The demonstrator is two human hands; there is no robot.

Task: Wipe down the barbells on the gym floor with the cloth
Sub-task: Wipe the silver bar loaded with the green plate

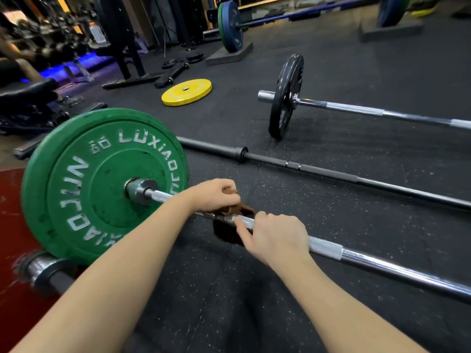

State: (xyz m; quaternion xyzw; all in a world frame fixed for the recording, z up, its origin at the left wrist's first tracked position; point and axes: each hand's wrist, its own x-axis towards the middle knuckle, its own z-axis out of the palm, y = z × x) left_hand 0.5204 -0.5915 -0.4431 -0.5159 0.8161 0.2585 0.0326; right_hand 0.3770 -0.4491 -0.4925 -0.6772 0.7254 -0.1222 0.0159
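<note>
Apparently fuzzy cloth (227, 233) in left hand (216, 196), knurled steel barbell (326, 248)

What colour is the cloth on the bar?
Brown; the cloth shows best in the head view.

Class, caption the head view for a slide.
Left hand holds a brown cloth on the chrome barbell shaft beside its green rubber plate; right hand grips the shaft.

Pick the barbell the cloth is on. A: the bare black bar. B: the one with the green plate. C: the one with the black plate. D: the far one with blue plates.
B: the left hand grips the cloth on the bar beside the green plate.
</note>
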